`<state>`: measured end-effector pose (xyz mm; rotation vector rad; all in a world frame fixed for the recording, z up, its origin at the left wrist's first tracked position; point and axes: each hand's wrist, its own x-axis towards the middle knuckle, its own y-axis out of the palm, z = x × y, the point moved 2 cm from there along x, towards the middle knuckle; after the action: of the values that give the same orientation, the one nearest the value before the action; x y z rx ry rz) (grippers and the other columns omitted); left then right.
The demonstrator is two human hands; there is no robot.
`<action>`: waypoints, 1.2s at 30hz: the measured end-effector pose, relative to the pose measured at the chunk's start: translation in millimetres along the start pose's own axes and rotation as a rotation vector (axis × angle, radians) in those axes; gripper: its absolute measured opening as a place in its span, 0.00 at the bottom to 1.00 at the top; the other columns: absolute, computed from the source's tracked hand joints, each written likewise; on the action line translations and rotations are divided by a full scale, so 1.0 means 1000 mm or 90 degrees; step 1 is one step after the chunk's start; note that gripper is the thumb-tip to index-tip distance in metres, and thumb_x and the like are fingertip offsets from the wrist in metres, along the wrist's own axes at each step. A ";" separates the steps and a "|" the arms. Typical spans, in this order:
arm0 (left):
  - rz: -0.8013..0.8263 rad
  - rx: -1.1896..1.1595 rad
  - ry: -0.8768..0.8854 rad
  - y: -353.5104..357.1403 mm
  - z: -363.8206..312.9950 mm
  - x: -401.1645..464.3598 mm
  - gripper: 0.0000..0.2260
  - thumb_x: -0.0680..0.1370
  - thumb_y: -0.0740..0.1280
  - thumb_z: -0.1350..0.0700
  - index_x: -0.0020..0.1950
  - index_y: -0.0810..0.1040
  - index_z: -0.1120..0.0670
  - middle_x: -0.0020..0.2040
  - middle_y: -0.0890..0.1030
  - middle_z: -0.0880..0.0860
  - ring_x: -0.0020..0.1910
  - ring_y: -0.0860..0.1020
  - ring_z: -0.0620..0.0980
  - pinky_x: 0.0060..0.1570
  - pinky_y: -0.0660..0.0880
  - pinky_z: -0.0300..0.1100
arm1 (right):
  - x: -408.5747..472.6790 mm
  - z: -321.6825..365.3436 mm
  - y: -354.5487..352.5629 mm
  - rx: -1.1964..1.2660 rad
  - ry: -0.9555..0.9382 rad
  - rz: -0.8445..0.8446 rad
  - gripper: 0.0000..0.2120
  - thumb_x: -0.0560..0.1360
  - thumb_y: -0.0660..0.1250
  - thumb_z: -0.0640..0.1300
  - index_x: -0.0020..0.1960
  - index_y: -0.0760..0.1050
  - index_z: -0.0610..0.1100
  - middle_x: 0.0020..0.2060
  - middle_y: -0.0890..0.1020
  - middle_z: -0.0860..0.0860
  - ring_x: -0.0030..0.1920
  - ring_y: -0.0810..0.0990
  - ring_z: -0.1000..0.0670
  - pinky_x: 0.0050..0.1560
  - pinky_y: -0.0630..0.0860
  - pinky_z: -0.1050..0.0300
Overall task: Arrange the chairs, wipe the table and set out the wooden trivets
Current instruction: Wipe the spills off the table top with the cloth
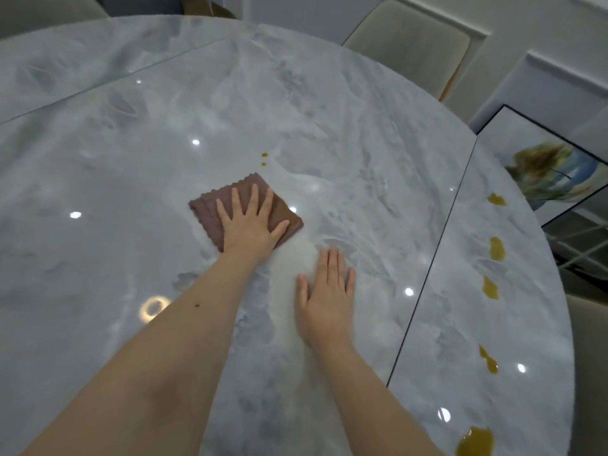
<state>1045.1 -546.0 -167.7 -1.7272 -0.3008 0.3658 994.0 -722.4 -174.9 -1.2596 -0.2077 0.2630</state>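
A glossy grey marble table point(131, 166) fills the view. My left hand point(251, 225) lies flat, fingers spread, pressing a folded brown cloth point(210, 212) onto the tabletop near its middle. My right hand point(327, 297) rests flat on the bare marble just right of and nearer than the cloth, holding nothing. Two small brown drops point(264, 158) sit just beyond the cloth. Several larger brown spills point(496, 248) run along the table's right edge, with a big one point(475, 441) at the near right. No trivets are in view.
A beige chair point(408, 41) stands at the table's far right side, another chair point(46, 11) at the far left, and a third chair's seat point(589, 357) at the right. A framed painting point(552, 169) leans against the white wall. A dark seam point(427, 274) crosses the tabletop.
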 end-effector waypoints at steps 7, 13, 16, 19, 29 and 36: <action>0.003 0.042 0.326 0.005 -0.010 -0.034 0.29 0.76 0.38 0.41 0.75 0.59 0.43 0.76 0.58 0.45 0.76 0.55 0.54 0.72 0.48 0.57 | -0.001 -0.002 0.001 0.015 0.017 -0.036 0.35 0.76 0.37 0.56 0.77 0.41 0.37 0.77 0.46 0.43 0.77 0.41 0.50 0.75 0.35 0.55; -0.052 0.024 0.379 0.007 0.030 -0.069 0.24 0.79 0.50 0.46 0.74 0.64 0.48 0.74 0.64 0.49 0.72 0.66 0.51 0.69 0.54 0.50 | -0.002 0.000 0.002 0.007 0.015 -0.037 0.34 0.76 0.36 0.56 0.77 0.42 0.36 0.77 0.48 0.43 0.77 0.44 0.49 0.74 0.34 0.55; -0.041 -0.044 0.235 0.001 0.045 -0.034 0.30 0.77 0.41 0.43 0.77 0.51 0.54 0.78 0.53 0.51 0.75 0.58 0.49 0.72 0.50 0.49 | -0.001 0.000 0.003 -0.011 0.021 -0.031 0.34 0.76 0.36 0.56 0.77 0.42 0.37 0.77 0.47 0.45 0.77 0.43 0.50 0.74 0.35 0.54; -0.031 -0.042 0.163 0.001 0.015 -0.001 0.35 0.72 0.34 0.43 0.78 0.49 0.54 0.78 0.52 0.50 0.77 0.52 0.49 0.73 0.44 0.49 | -0.001 0.000 0.003 -0.011 0.021 -0.014 0.33 0.77 0.35 0.56 0.77 0.39 0.40 0.77 0.43 0.47 0.76 0.38 0.53 0.74 0.33 0.56; -0.030 0.016 0.421 0.010 -0.002 -0.052 0.23 0.78 0.50 0.48 0.71 0.70 0.48 0.71 0.71 0.50 0.69 0.70 0.51 0.69 0.54 0.48 | 0.000 -0.002 0.004 -0.001 0.012 -0.038 0.33 0.76 0.36 0.55 0.76 0.41 0.39 0.77 0.47 0.47 0.76 0.40 0.54 0.75 0.36 0.56; -0.038 -0.025 0.182 0.004 0.051 0.001 0.27 0.77 0.45 0.44 0.73 0.65 0.51 0.74 0.63 0.59 0.73 0.63 0.59 0.72 0.52 0.53 | 0.001 -0.001 0.008 -0.056 0.017 -0.081 0.28 0.78 0.50 0.49 0.73 0.60 0.35 0.72 0.67 0.42 0.74 0.60 0.48 0.72 0.51 0.52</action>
<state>1025.6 -500.6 -180.3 -1.7791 -0.1519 0.0681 994.9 -720.5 -182.6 -1.3306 -0.2780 0.1279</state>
